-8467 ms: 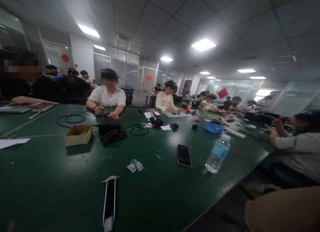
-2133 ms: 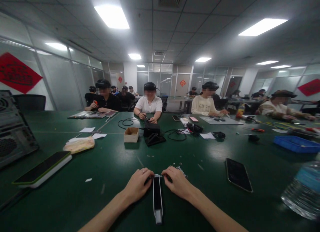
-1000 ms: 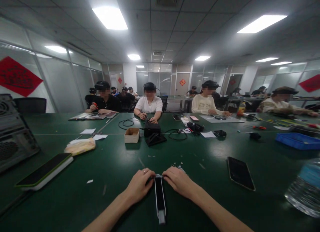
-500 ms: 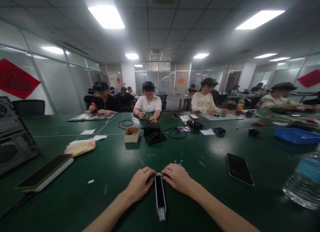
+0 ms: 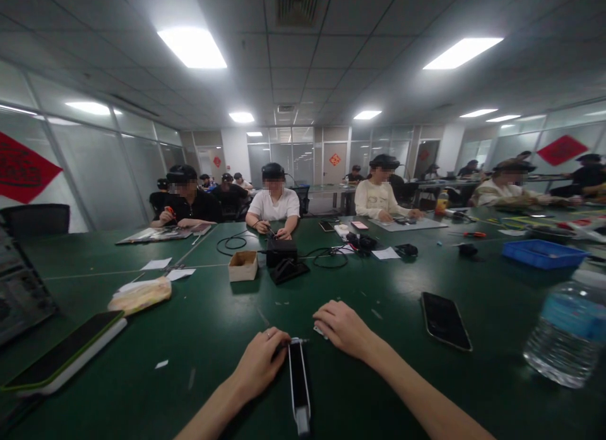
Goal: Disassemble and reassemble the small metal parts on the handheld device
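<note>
Nearest, the left hand [image 5: 258, 364] curls against the top of a slim black-and-white bar [image 5: 298, 383] at six o'clock; whether it grips, I cannot tell. The right hand [image 5: 343, 329] lies half-open over a small pale metal piece [image 5: 320, 331], which a careless sweep could knock away. At four o'clock, an elbow could topple the water bottle [image 5: 563, 332].

Electronics assembly workshop: long green worktop [image 5: 199, 269], seated workers [image 5: 273, 200] in head cameras, soldering station [image 5: 281, 254], scattered tools, glass-walled room.
</note>
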The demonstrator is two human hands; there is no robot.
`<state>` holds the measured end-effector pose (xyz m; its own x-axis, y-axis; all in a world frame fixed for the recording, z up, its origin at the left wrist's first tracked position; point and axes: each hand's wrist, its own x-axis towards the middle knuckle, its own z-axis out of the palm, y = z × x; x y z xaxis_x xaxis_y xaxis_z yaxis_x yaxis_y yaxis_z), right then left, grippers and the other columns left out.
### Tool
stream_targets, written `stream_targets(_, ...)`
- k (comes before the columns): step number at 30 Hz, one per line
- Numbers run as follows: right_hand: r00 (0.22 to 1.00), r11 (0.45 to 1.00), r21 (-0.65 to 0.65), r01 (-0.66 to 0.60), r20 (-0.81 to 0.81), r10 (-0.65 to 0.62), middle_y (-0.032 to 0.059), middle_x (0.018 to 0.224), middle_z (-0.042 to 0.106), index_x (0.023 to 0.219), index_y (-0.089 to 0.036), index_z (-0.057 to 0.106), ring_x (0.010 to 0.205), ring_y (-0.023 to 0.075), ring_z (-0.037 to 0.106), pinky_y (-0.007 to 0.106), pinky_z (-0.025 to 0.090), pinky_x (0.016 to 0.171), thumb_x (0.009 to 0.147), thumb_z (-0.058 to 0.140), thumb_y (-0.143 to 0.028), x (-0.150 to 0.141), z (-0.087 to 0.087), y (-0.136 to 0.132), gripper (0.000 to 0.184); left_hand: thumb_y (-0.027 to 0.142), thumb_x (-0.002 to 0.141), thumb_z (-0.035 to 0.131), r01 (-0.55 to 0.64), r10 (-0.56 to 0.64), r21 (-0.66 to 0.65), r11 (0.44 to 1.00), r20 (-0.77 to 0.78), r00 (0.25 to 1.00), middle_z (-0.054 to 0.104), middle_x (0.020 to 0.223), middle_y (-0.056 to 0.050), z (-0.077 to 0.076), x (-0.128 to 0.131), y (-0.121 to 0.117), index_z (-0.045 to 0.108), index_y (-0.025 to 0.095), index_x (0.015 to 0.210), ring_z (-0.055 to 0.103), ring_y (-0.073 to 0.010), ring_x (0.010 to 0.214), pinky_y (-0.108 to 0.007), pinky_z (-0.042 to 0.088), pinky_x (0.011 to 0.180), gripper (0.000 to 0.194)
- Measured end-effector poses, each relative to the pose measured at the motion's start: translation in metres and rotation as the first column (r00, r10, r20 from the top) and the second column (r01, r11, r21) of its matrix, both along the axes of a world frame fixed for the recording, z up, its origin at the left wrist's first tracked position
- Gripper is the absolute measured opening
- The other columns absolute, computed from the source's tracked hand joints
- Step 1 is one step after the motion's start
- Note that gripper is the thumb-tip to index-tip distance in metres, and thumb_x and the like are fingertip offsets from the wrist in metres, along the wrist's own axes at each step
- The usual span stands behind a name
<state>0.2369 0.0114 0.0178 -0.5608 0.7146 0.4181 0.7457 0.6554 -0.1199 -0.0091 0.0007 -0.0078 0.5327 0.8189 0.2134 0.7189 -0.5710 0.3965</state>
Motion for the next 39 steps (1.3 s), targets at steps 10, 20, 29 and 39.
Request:
stream_targets(10, 0.974, 0.974, -0.067, 0.215, 0.087, -0.208, 0.0071, 0.096, 0.066, 0.093, -0.018, 0.069, 0.09, 0.019, 0.059, 0.032, 0.045, 0.079, 0.088, 0.051, -0.013, 0.049, -0.003, 0.021, 0.02, 0.015, 0.088, 0.043, 0.013, -0.013, -0.037, 0.999, 0.012, 1.0, 0.059, 0.108, -0.004, 0.0, -0.002, 0.0, 0.058, 0.022, 0.107, 0.055, -0.0176, 0.093, -0.03, 0.045, 0.082, 0.025)
stream_targets(20, 0.972, 0.854, -0.466, 0.231, 0.063, -0.228, 0.0039, 0.091, 0.067, 0.092, -0.019, 0.07, 0.078, 0.0148, 0.062, 0.022, 0.044, 0.065, 0.08, 0.055, -0.019, 0.062, 0.009, 0.014, 0.019, 0.015, 0.087, 0.042, 0.006, -0.007, -0.038, 0.999, -0.021, 1.0, 0.06, 0.106, -0.006, 0.005, 0.0, 0.0, 0.059, 0.021, 0.108, 0.056, -0.0191, 0.092, -0.032, 0.045, 0.082, 0.027)
stream_targets(29, 0.934, 0.833, -0.424, 0.356, 0.132, -0.332, 0.0051, 0.086, 0.064, 0.085, -0.019, 0.064, 0.076, 0.0203, 0.059, 0.026, 0.038, 0.06, 0.07, 0.061, -0.063, 0.037, 0.003, 0.01, 0.046, 0.015, 0.088, 0.043, 0.008, -0.008, -0.043, 0.999, 0.0, 1.0, 0.06, 0.107, -0.005, 0.004, -0.001, 0.0, 0.059, 0.021, 0.107, 0.056, -0.0182, 0.094, -0.03, 0.045, 0.083, 0.026)
stream_targets(39, 0.921, 0.839, -0.408, 0.361, 0.013, -0.39, 0.0056, 0.089, 0.063, 0.086, -0.017, 0.061, 0.078, 0.0177, 0.058, 0.025, 0.037, 0.062, 0.076, 0.057, -0.043, 0.048, 0.007, 0.013, 0.027, 0.015, 0.088, 0.044, 0.019, -0.019, -0.042, 0.999, 0.004, 1.0, 0.06, 0.108, -0.005, 0.002, -0.002, 0.001, 0.059, 0.021, 0.107, 0.056, -0.0179, 0.094, -0.029, 0.045, 0.083, 0.025)
